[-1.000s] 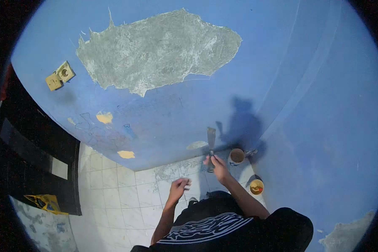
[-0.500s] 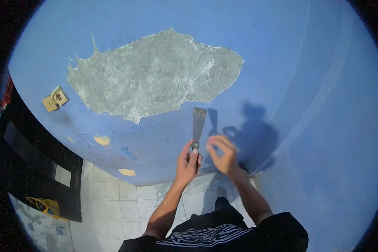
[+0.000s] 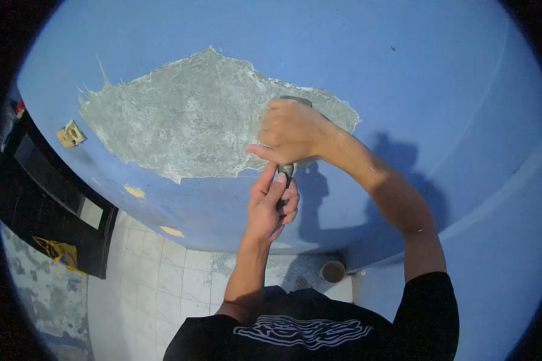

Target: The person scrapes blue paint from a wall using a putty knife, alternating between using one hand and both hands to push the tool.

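A putty knife (image 3: 297, 101) points upward in front of the wall, and only its blade tip and part of its handle show. My left hand (image 3: 270, 203) is closed around the dark handle from below. Across the blade lies my right hand (image 3: 294, 132), fingers curled and thumb pointing left, covering most of the metal. Its contact with the blade is partly hidden. Behind both hands is a rough grey patch (image 3: 174, 120) with ragged edges in the blue painted wall (image 3: 355, 48).
A yellowed wall socket (image 3: 71, 134) sits left of the patch. On the tiled floor (image 3: 180, 280) stands a round container (image 3: 332, 272) near the wall's foot. At the left are a dark piece of furniture (image 3: 48, 198) and a yellow bag (image 3: 60, 253).
My right hand has moved up and left, from beside the handle to across the blade. My left hand keeps hold of the putty knife. The view has shifted, bringing the round container into sight.
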Demonstrator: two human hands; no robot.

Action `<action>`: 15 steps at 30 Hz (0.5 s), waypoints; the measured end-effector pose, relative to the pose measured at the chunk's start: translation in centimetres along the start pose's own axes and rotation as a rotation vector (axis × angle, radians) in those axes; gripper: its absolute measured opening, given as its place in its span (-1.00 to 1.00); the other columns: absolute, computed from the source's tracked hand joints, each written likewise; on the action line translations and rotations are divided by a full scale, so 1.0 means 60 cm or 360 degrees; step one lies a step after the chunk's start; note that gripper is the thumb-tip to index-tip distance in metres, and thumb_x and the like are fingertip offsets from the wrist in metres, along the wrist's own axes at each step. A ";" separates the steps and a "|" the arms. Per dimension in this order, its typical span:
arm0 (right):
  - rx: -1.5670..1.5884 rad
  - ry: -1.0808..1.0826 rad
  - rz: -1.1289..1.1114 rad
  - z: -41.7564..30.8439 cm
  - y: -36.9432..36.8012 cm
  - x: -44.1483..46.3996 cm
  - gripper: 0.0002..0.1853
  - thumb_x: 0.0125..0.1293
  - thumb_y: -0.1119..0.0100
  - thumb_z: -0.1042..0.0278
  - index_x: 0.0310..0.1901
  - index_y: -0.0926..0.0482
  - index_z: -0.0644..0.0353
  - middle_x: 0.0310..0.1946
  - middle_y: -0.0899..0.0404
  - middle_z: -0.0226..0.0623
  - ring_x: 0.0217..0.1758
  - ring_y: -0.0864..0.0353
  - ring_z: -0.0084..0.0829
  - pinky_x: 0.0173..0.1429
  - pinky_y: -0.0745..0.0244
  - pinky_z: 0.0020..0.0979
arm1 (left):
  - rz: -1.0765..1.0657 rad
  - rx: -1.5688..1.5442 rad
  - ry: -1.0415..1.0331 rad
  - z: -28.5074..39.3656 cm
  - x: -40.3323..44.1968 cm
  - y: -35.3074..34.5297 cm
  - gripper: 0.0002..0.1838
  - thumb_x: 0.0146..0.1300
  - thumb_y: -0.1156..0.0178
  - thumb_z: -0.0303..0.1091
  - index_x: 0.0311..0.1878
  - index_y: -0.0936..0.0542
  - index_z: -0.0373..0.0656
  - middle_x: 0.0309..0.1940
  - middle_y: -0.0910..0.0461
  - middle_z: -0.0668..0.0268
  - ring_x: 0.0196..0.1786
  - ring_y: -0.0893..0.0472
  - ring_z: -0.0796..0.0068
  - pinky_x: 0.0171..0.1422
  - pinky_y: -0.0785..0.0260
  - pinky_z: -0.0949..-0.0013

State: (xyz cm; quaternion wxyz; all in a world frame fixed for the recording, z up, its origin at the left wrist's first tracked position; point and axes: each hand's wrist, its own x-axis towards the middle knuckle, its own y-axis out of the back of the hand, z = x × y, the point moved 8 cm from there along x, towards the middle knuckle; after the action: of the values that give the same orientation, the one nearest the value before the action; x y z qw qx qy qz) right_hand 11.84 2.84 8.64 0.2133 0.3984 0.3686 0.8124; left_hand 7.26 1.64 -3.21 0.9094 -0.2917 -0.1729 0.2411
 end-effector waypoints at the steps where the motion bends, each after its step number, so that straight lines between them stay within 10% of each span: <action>1: -0.0028 -0.0034 -0.0157 0.008 -0.015 0.001 -0.46 0.34 -0.08 0.01 -0.76 -0.52 0.15 -0.74 -0.50 -0.26 -0.60 -0.41 -0.22 -0.21 -0.38 -0.29 | 0.0014 -0.0001 -0.0010 0.003 0.005 -0.004 -0.60 0.49 0.02 -0.29 0.34 -0.30 -0.05 -0.53 -0.21 0.45 -0.65 -0.16 0.72 -0.71 0.07 0.65; 15: 0.0198 -0.0145 0.0011 0.034 0.010 -0.012 -0.46 0.31 -0.12 0.09 -0.84 -0.47 0.11 -0.82 -0.42 -0.27 -0.63 -0.40 -0.24 -0.31 -0.39 -0.28 | -0.0043 -0.0058 0.0049 -0.017 0.012 -0.023 -0.55 0.52 0.09 -0.30 0.42 -0.23 -0.03 -0.57 -0.18 0.42 -0.68 -0.16 0.69 -0.74 0.03 0.61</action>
State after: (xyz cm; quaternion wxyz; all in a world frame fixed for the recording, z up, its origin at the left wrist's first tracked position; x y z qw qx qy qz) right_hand 13.89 2.88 9.56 0.2020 0.4486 0.4068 0.7697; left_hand 8.76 0.57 -2.98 0.9096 -0.3095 -0.1672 0.2211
